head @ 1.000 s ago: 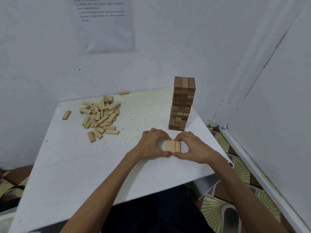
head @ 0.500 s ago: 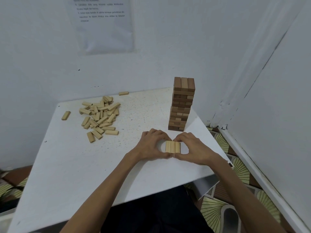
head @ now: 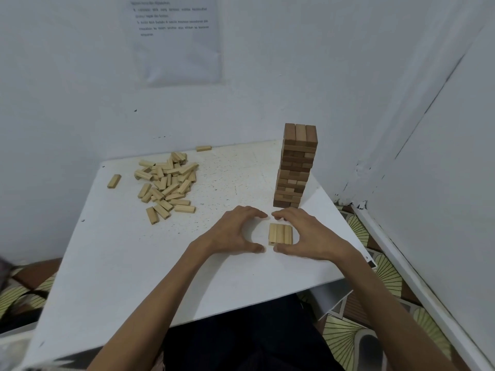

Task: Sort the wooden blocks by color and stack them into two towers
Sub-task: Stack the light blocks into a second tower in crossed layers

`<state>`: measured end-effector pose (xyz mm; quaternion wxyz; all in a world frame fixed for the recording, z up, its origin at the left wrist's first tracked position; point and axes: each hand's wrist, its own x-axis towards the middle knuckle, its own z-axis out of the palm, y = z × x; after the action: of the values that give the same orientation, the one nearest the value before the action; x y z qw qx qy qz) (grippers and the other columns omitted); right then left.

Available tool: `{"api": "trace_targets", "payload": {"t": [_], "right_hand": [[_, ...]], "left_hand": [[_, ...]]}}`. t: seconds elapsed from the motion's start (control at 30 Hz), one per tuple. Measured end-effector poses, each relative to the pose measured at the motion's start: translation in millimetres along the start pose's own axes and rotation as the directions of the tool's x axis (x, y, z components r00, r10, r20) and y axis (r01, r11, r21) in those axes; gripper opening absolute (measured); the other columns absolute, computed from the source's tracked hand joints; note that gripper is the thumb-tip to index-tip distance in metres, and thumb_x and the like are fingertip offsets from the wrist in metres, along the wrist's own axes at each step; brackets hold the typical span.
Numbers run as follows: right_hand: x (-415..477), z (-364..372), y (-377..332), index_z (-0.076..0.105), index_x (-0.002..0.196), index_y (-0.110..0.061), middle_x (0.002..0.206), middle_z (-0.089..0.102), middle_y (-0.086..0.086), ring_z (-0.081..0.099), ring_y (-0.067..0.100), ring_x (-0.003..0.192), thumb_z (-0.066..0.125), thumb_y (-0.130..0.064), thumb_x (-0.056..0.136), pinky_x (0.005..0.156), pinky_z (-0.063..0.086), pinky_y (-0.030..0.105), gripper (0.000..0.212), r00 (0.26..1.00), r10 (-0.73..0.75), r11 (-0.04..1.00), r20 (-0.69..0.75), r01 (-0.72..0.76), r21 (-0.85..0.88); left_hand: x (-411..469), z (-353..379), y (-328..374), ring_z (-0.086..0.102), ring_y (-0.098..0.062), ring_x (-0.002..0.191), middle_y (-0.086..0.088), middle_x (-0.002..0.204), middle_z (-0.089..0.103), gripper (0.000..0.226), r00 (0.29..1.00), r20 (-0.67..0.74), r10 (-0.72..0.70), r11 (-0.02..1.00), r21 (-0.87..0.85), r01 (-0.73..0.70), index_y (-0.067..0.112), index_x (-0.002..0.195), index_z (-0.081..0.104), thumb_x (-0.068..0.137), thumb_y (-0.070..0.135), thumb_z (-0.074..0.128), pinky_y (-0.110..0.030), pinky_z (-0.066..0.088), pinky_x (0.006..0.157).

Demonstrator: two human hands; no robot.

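Pale blocks (head: 280, 234) formed the second tower's base row, left hand (head: 230, 231) and right hand (head: 308, 234) curved loosely alongside, gripping nothing; next layer likely needed three from the pile (head: 166, 183).

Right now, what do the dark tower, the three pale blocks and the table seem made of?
Dark tower: wood, probably stained brown, matt; block ends vary in tone. Three pale blocks: likely bare light wood, matt. Table: white painted or laminated board; dark specks mark its surface.
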<state>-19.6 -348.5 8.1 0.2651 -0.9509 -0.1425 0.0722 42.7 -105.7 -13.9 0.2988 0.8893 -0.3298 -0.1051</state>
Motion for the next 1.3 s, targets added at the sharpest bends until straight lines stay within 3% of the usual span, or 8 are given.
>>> {"api": "trace_targets", "payload": {"t": [0.17, 0.33, 0.57, 0.77, 0.87, 1.0, 1.2, 1.3], "right_hand": [[17, 3, -32, 0.043, 0.146, -0.038, 0.149, 0.043, -0.017, 0.036, 0.004, 0.137, 0.069, -0.054, 0.088, 0.114, 0.031, 0.030, 0.064, 0.998, -0.050, 0.998, -0.039, 0.048, -0.037], [43, 11, -65, 0.048, 0.143, -0.034, 0.151, 0.045, -0.013, 0.037, 0.008, 0.139, 0.061, -0.046, 0.097, 0.112, 0.033, 0.034, 0.049, 0.992, -0.126, 0.988, 0.012, 0.127, -0.089], [88, 34, -107, 0.054, 0.139, -0.029, 0.149, 0.048, -0.008, 0.041, 0.015, 0.137, 0.060, -0.043, 0.098, 0.111, 0.034, 0.041, 0.043, 0.972, -0.224, 0.965, 0.073, 0.231, -0.127], [126, 52, -134, 0.055, 0.139, -0.024, 0.150, 0.048, -0.004, 0.041, 0.019, 0.137, 0.059, -0.039, 0.099, 0.111, 0.035, 0.043, 0.043, 0.956, -0.259, 0.936, 0.137, 0.284, -0.207], [143, 61, -143, 0.056, 0.138, -0.021, 0.147, 0.049, -0.003, 0.044, 0.020, 0.134, 0.058, -0.035, 0.099, 0.107, 0.039, 0.042, 0.041, 0.952, -0.267, 0.917, 0.151, 0.299, -0.264], [162, 70, -152, 0.057, 0.135, -0.014, 0.138, 0.051, 0.004, 0.049, 0.026, 0.124, 0.058, -0.025, 0.098, 0.096, 0.045, 0.044, 0.039, 0.958, -0.264, 0.899, 0.108, 0.285, -0.334], [171, 79, -152, 0.061, 0.127, -0.010, 0.127, 0.056, 0.008, 0.054, 0.029, 0.115, 0.057, -0.016, 0.095, 0.090, 0.050, 0.046, 0.033, 0.958, -0.274, 0.892, 0.081, 0.285, -0.352], [168, 85, -147, 0.062, 0.121, -0.012, 0.123, 0.057, 0.005, 0.055, 0.026, 0.110, 0.059, -0.019, 0.096, 0.087, 0.050, 0.040, 0.027, 0.963, -0.268, 0.915, 0.029, 0.263, -0.307]], "left_hand": [[-21, -22, -10, 0.045, -0.005, 0.127, 0.016, 0.140, 0.053, 0.070, 0.993, -0.072, -0.094, 0.995, 0.024, 0.096, 0.035, 0.138, 0.052, 0.078, 0.056, 0.079, -0.033, 0.039, 0.108], [-48, -47, -24, 0.050, -0.010, 0.126, 0.014, 0.136, 0.058, 0.053, 0.976, -0.161, -0.144, 0.987, 0.052, 0.154, 0.033, 0.131, 0.059, 0.084, 0.057, 0.069, -0.038, 0.040, 0.107], [-90, -75, -55, 0.050, -0.013, 0.129, 0.011, 0.136, 0.060, 0.057, 0.937, -0.256, -0.235, 0.957, 0.108, 0.270, 0.030, 0.128, 0.063, 0.082, 0.062, 0.057, -0.044, 0.040, 0.108], [-114, -93, -80, 0.055, -0.011, 0.113, 0.013, 0.124, 0.062, 0.043, 0.883, -0.327, -0.335, 0.900, 0.166, 0.403, 0.031, 0.120, 0.066, 0.085, 0.055, 0.059, -0.045, 0.044, 0.100], [-117, -98, -89, 0.054, -0.016, 0.118, 0.011, 0.125, 0.062, 0.028, 0.849, -0.374, -0.374, 0.856, 0.213, 0.471, 0.030, 0.114, 0.068, 0.090, 0.043, 0.063, -0.042, 0.040, 0.099], [-110, -102, -91, 0.048, -0.024, 0.126, 0.004, 0.132, 0.059, 0.030, 0.786, -0.438, -0.437, 0.773, 0.263, 0.577, 0.026, 0.115, 0.069, 0.091, 0.039, 0.059, -0.046, 0.034, 0.102], [-100, -95, -91, 0.042, -0.022, 0.132, 0.005, 0.133, 0.058, 0.029, 0.784, -0.445, -0.433, 0.738, 0.325, 0.592, 0.027, 0.109, 0.072, 0.092, 0.046, 0.059, -0.049, 0.024, 0.112], [-103, -87, -92, 0.041, -0.020, 0.133, 0.006, 0.132, 0.057, 0.031, 0.790, -0.441, -0.425, 0.751, 0.315, 0.580, 0.027, 0.111, 0.069, 0.089, 0.048, 0.063, -0.049, 0.020, 0.114]]}}
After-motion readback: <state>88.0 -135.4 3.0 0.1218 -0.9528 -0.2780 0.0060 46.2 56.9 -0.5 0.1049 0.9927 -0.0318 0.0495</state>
